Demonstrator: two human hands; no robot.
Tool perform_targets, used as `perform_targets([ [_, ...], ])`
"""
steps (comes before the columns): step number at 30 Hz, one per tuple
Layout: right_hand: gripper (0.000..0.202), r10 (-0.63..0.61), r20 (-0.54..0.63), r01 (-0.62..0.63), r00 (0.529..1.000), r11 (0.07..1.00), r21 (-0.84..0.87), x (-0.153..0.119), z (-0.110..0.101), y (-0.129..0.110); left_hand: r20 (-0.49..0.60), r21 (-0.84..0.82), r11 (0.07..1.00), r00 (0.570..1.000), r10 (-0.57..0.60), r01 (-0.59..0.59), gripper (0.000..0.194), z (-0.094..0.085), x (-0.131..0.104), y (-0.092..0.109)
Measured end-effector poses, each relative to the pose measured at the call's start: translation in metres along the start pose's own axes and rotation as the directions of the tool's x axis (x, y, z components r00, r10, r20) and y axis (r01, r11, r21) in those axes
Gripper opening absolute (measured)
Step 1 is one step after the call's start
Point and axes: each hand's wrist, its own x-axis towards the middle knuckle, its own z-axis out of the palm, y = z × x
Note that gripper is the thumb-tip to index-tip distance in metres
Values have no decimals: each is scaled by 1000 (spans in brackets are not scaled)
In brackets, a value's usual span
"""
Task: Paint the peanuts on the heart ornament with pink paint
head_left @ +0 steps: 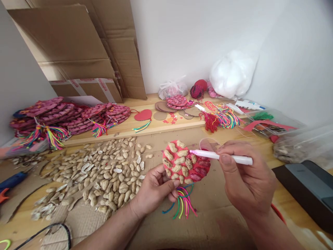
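Head view, centre: my left hand [156, 185] pinching disc [186, 163], right hand [246, 173] gripping marker [209, 154]; heavy pressure may loosen peanuts [179, 161].

- Peanut-studded disc [186, 163]: red base; shells tan at left, deep pink-red at right.
- Marker pen [210, 154]: white barrel, pink tip.
- Cord tassel [185, 204]: multicoloured; blue, green, yellow and pink strands.
- Loose peanuts [123, 187]: tan; some split shells show whitish interiors.
- Stacked peanut discs [73, 119]: mottled pink and dark red, with multicoloured tassels.
- Star cutouts [171, 119]: red and orange.
- Yarn ball [197, 92]: dark magenta, variegated.
- Glue gun [13, 180]: blue body, orange trigger.
- Cardboard sheet [62, 38]: plain brown.
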Motion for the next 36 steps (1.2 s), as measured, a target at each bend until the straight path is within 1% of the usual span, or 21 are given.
perform_targets([
  [2,9,11,7,-10,1000,1000,-18,0,0,-1,-2,-3,1000,1000,2,-2,33,0,0,0],
  [5,9,6,-29,-7,1000,1000,-25,0,0,-1,-14,-13,1000,1000,1,-1,34,-1,0,-1],
  [7,10,10,-28,-11,1000,1000,-28,0,0,1,-23,-15,1000,1000,-5,5,34,-2,0,-2],
  [11,8,42,56,-37,998,995,-95,-2,-1,7,-14,-47,999,1000,3,-3,32,-5,2,-4],
  [15,7,56,70,-52,996,996,-68,-4,-2,9,-7,-90,996,1000,4,-5,30,-5,3,-5],
  [19,6,28,121,-14,992,994,-111,-4,-3,8,0,-115,993,1000,12,-12,29,-6,2,-5],
  [24,6,45,115,-37,992,997,-65,-2,-4,6,0,-81,997,1000,3,-3,28,-6,1,-4],
  [28,6,-5,150,25,989,991,-132,-1,-4,6,-5,-36,999,1000,-1,1,30,-4,1,-3],
  [30,7,-29,144,51,989,988,-149,0,-4,6,-10,-23,1000,1000,-1,1,31,-4,1,-2],
  [33,8,-44,117,61,992,987,-152,1,-4,7,-15,-7,1000,1000,-1,0,30,-3,1,-2],
  [36,7,-48,133,68,990,987,-147,1,-5,8,-17,-5,1000,1000,3,-3,31,-3,0,-3],
])
